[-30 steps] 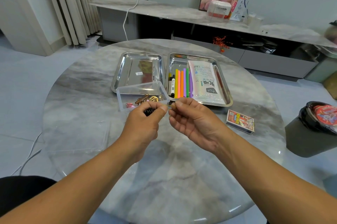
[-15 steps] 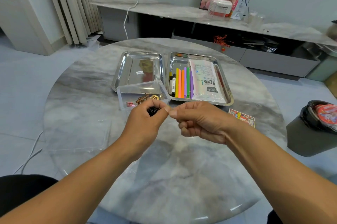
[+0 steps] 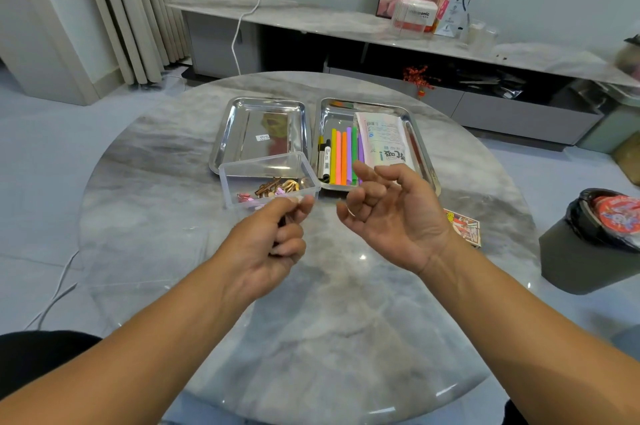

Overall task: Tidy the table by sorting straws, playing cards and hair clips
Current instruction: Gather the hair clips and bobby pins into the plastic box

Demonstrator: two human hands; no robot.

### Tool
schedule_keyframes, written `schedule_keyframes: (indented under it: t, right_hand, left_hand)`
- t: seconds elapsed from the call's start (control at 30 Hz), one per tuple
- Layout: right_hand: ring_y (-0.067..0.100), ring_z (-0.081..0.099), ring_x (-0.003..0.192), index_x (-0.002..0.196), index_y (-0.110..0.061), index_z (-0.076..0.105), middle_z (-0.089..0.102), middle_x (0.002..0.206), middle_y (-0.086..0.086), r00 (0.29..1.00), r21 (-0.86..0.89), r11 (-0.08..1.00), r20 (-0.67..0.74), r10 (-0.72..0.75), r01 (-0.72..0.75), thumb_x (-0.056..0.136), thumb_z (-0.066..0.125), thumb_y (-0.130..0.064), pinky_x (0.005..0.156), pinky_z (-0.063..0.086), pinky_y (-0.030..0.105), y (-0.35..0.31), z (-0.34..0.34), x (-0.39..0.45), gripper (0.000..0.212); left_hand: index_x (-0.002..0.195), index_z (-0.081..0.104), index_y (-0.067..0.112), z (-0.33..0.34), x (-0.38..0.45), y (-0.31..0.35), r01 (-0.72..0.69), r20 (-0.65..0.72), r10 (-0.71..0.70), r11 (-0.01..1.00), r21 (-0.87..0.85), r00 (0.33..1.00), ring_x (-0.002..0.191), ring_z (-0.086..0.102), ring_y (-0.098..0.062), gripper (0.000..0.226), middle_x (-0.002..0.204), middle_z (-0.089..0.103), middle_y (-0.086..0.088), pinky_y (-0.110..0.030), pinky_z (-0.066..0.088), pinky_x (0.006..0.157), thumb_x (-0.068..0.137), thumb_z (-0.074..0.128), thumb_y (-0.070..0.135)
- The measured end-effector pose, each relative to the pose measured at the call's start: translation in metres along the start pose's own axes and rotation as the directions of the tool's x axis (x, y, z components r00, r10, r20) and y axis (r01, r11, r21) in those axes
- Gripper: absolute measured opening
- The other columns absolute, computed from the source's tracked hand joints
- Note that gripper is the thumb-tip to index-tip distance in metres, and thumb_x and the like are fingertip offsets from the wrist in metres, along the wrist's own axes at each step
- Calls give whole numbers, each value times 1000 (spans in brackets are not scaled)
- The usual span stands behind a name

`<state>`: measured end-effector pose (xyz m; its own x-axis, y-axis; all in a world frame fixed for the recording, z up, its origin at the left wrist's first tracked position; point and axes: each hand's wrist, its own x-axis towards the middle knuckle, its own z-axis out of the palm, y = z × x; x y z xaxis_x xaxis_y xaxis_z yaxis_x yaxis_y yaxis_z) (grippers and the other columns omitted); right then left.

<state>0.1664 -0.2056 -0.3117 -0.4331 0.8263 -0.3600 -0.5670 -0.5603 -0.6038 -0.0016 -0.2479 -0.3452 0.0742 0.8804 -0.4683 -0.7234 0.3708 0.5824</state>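
We take the clear plastic box as our landmark on the round marble worktop. Just in front of its near wall our left hand is curled, thumb and forefinger pinching a small dark thing, probably a hair clip, though most of it is hidden in the fist; we judge it is held there ready to drop in with the hair clips already lying in the box. To the right of the box our right hand hangs palm-up with loose fingers, holding nothing.

Behind the box sits a steel tray with nothing sorted in it. Right of the box, a second steel tray holds the coloured straws, a marker and a printed packet. The playing cards lie farther right, partly hidden behind our right wrist, not yet sorted. Nothing blocks the box's open top.
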Motion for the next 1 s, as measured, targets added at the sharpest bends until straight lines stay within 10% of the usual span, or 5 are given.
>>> schedule_keyframes:
  t: [0.13,0.47,0.6,0.73,1.0]
  right_hand:
    - [4,58,49,119,-13,67,65,78,-2,999,-153,988,44,32,-25,94,48,-2,75,51,26,11,-4,5,33]
    - [8,54,57,86,-14,65,62,78,2,980,-582,795,-8,201,-168,85,70,-22,71,48,25,25,-5,6,10]
    - [11,55,64,76,-17,64,59,75,1,994,-602,797,54,92,-41,90,65,-22,74,49,27,27,-3,5,16]
    - [9,56,66,86,-17,69,61,78,-2,993,-678,732,119,12,72,92,64,-17,76,49,27,27,-3,3,7]
    - [13,67,68,87,-11,71,69,91,8,947,-881,372,214,-239,293,87,71,-9,72,53,21,28,-7,-2,2]
  left_hand:
    - [79,53,10,-1,-1,11,103,80,-89,973,-205,993,31,27,-5,11,66,56,5,-12,14,32,90,53,11]
    - [84,53,15,-1,-10,24,25,241,46,958,-285,969,31,29,-6,9,115,69,2,-10,15,34,92,52,19]
    - [103,62,12,5,-15,18,-165,198,136,976,140,971,33,25,-4,24,122,68,-1,-15,16,33,92,44,1]
    - [114,69,28,9,-19,7,-267,131,238,735,624,962,42,21,-11,38,57,60,8,-20,19,40,93,53,1]
    - [123,63,28,1,-17,25,-193,130,145,650,735,981,45,21,-11,38,48,48,11,-23,19,42,90,66,11]
